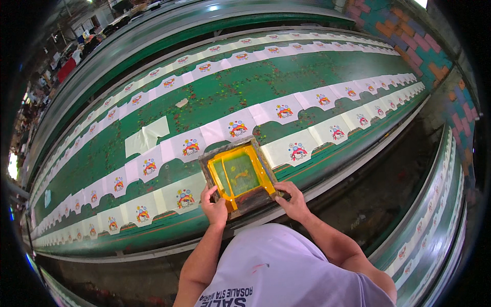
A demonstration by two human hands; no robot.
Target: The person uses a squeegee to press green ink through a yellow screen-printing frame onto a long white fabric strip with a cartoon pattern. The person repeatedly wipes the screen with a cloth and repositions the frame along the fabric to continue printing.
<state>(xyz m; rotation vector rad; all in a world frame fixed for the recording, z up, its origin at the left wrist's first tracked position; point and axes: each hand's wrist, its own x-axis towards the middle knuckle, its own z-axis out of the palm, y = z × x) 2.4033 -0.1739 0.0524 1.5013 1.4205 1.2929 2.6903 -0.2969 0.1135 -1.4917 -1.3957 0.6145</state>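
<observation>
A screen printing frame (240, 199) with a dark worn rim, yellow-orange inner borders and a green mesh lies at the near edge of the long green table. My left hand (214, 205) is closed on its near left corner. At the near right corner my right hand (292, 200) grips the same frame. Beneath and beside the frame runs a row of pale cut fabric pieces (162, 196), each with a colourful cartoon print. Whatever lies directly under the frame is hidden.
More printed fabric rows cross the green table (204, 97), which is speckled with paint. A loose plain cloth piece (147, 137) lies left of centre. Another long table with printed pieces (424, 220) stands at right, a dark aisle between. A painted brick wall (404, 30) is at far right.
</observation>
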